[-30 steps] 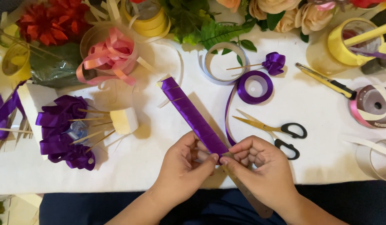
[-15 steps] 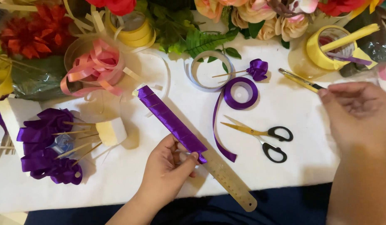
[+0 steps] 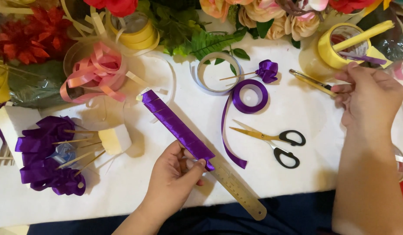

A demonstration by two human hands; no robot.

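Observation:
My left hand [image 3: 175,180] grips a metal ruler [image 3: 236,189] wound with purple ribbon [image 3: 177,128], pinching the ribbon's near end with the thumb. The ruler lies slanted over the white table [image 3: 323,174]. My right hand [image 3: 369,98] has reached to the far right and closes its fingers on the near end of a yellow-and-black utility knife [image 3: 308,81] beside a yellow tape roll [image 3: 336,45]. A purple ribbon spool [image 3: 250,95] trails a loose strip toward the ruler. Gold-bladed scissors [image 3: 271,139] with black handles lie between my hands.
A small ribbon rose on a stick [image 3: 264,71] lies by a grey tape ring [image 3: 216,72]. Finished purple ribbon roses [image 3: 42,154] on sticks stand in foam at left. Pink ribbon [image 3: 94,72], artificial flowers and green leaves crowd the far edge.
My right hand left the ribbon's end, swung to the far right and took hold of the utility knife. My left hand alone keeps the ribbon-wrapped ruler.

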